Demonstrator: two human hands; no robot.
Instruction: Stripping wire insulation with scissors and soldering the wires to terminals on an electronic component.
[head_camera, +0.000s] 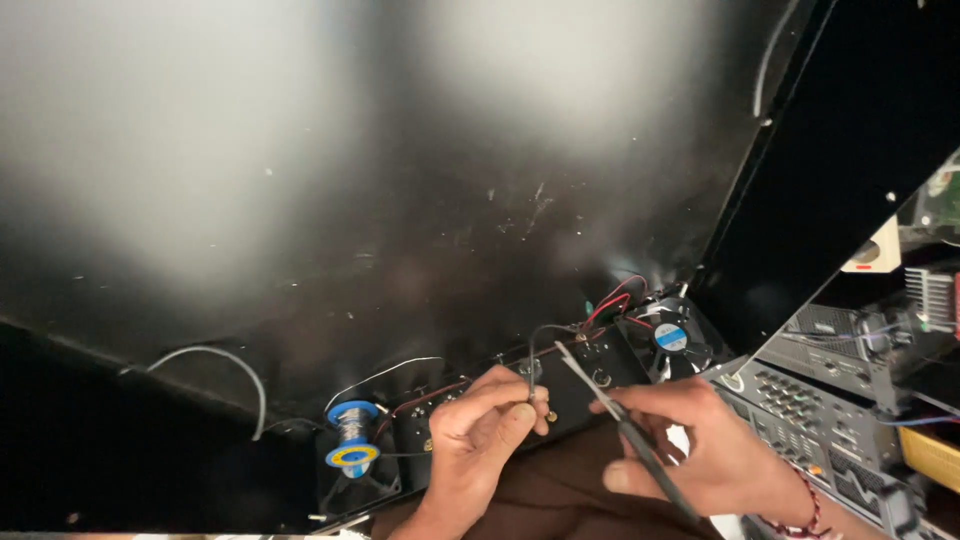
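two hands work low in the near part of the scene, over a long black panel (560, 385) that lies across a dark metal surface (400, 220). left hand (478, 435) is pinched narrow, thumb and forefinger closed on a thin black wire (533, 345) that rises from the fingertips, arcs over and runs right toward the panel's far end. right hand (700, 445) is closed around a slim soldering iron (625, 430), held like a pen; its long axis runs from the near right, under the palm, up to the far left, and the tip sits just above the panel, a little right of the pinched wire and near a small brass-coloured terminal. so the wire end lies just to the left of the iron's tip, and the left hand is the nearer one to it; the tip and the pinch are close but i cannot tell if they touch.

red and black leads (612, 303) crowd the panel's far right end, beside a small black cooling fan (670, 338) with a blue hub. a spool of solder (352, 435) with blue and yellow rims stands to the left of the left hand. grey equipment with rows of buttons (800, 410) lies at the right, close to the right wrist.
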